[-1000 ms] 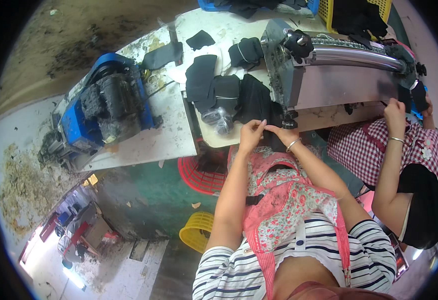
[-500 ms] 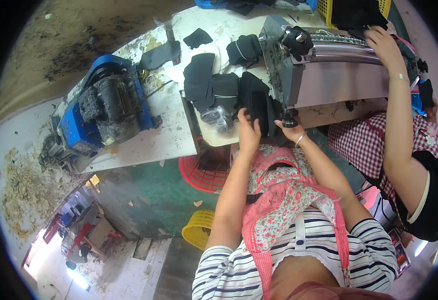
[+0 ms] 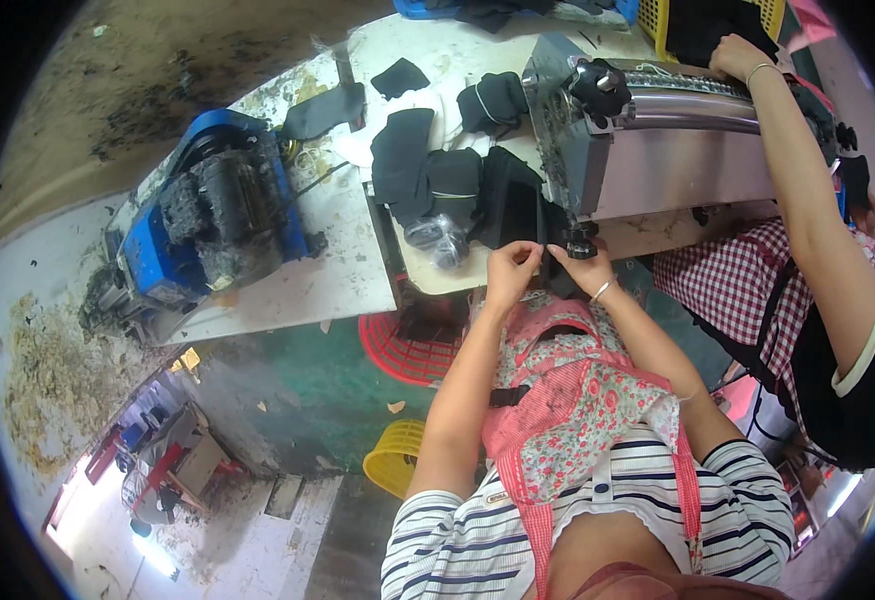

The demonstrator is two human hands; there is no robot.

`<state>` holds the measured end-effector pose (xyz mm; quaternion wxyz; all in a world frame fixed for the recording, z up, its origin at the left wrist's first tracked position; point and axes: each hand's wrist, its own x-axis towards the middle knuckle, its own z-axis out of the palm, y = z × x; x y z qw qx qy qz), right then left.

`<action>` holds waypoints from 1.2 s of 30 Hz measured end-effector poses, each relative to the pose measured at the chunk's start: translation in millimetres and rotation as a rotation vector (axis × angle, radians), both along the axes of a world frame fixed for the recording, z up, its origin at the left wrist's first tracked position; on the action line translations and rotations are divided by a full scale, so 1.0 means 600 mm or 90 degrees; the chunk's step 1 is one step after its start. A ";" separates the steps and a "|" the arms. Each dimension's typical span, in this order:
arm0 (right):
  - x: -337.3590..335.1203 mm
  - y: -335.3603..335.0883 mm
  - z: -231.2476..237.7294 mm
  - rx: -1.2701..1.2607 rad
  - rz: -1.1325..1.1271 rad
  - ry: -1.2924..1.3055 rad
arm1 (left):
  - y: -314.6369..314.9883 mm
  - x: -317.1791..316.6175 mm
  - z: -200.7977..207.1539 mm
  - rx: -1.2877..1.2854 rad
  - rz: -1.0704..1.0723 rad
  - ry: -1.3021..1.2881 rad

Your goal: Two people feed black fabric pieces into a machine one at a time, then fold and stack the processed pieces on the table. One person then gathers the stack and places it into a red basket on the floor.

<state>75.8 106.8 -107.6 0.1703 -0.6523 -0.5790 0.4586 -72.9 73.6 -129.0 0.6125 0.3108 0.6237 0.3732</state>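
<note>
My left hand [image 3: 515, 272] is closed in a pinch at the front edge of the work table, on the edge of a narrow black sock [image 3: 544, 226]. Close beside it, my right hand [image 3: 584, 268] is closed on the same dark knit, its fingers partly hidden under the black knob of the machine. Just beyond my hands lies a stack of black socks [image 3: 508, 195]. Left of that stack are a banded black bundle [image 3: 454, 178], another flat black piece [image 3: 400, 150] and a clear plastic bag [image 3: 438, 240] with something dark inside.
A metal roller machine [image 3: 683, 150] stands at the right, where a co-worker's hand [image 3: 738, 58] reaches over it. A lint-covered blue motor unit [image 3: 218, 210] sits on the left. Below the table are a red basket [image 3: 403, 350] and a yellow basket [image 3: 394, 458].
My left hand has moved right and nearer to me, from open above the stack to a pinch beside my right hand. The co-worker's hand has shifted up and left.
</note>
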 end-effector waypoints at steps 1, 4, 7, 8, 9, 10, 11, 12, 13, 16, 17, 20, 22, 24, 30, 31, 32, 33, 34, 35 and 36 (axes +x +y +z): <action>0.003 -0.006 -0.016 -0.011 -0.006 -0.003 | -0.001 0.001 -0.002 -0.034 0.008 -0.096; 0.002 -0.006 -0.020 -0.032 -0.013 0.001 | -0.001 0.007 -0.001 -0.058 0.048 -0.191; -0.001 0.001 -0.005 -0.045 -0.008 0.004 | -0.004 0.006 -0.007 -0.050 0.075 -0.182; 0.001 0.002 0.000 -0.046 -0.004 0.000 | -0.005 0.007 -0.010 -0.053 0.069 -0.175; 0.002 0.001 -0.002 -0.045 -0.004 -0.001 | -0.005 0.007 -0.014 -0.052 0.070 -0.176; 0.003 -0.001 -0.006 -0.028 -0.017 0.020 | -0.004 0.007 -0.018 -0.064 0.046 -0.177; 0.005 -0.003 -0.011 -0.009 -0.032 0.040 | -0.001 0.008 -0.020 -0.076 0.020 -0.179; 0.007 -0.005 -0.018 -0.008 -0.033 0.038 | 0.002 0.010 -0.022 -0.074 0.019 -0.180; 0.009 -0.007 -0.026 -0.009 -0.043 0.035 | 0.004 0.014 -0.023 -0.087 0.016 -0.196; 0.008 -0.007 -0.027 -0.024 -0.056 0.033 | 0.005 0.023 -0.025 -0.078 0.007 -0.150; 0.006 -0.006 -0.025 -0.035 -0.058 0.035 | 0.006 0.028 -0.025 -0.052 0.004 -0.090; -0.002 -0.013 -0.031 0.058 -0.064 0.024 | -0.004 0.041 -0.054 0.070 0.014 0.016; -0.003 -0.012 -0.031 0.069 -0.063 -0.003 | -0.001 0.040 -0.050 0.089 -0.015 0.065; 0.005 -0.011 -0.030 0.079 -0.061 -0.032 | 0.003 0.035 -0.038 0.131 -0.024 0.126; 0.139 0.002 -0.005 -0.106 -0.118 0.061 | 0.025 -0.035 -0.010 0.191 -0.091 0.502; 0.158 0.008 0.021 -0.231 -0.162 0.070 | 0.024 -0.037 -0.009 0.189 -0.088 0.506; 0.171 0.008 0.043 -0.192 -0.223 0.156 | 0.029 -0.035 -0.007 0.152 -0.113 0.538; 0.200 0.013 0.062 -0.278 -0.186 0.221 | 0.036 -0.033 -0.005 0.117 -0.139 0.569; 0.228 0.009 0.068 -0.308 -0.188 0.240 | 0.040 -0.033 -0.002 0.122 -0.138 0.569; 0.238 0.006 0.093 -0.347 -0.199 0.296 | 0.041 -0.035 0.003 0.109 -0.133 0.561; 0.243 0.003 0.123 -0.388 -0.206 0.354 | 0.041 -0.040 0.008 0.093 -0.127 0.555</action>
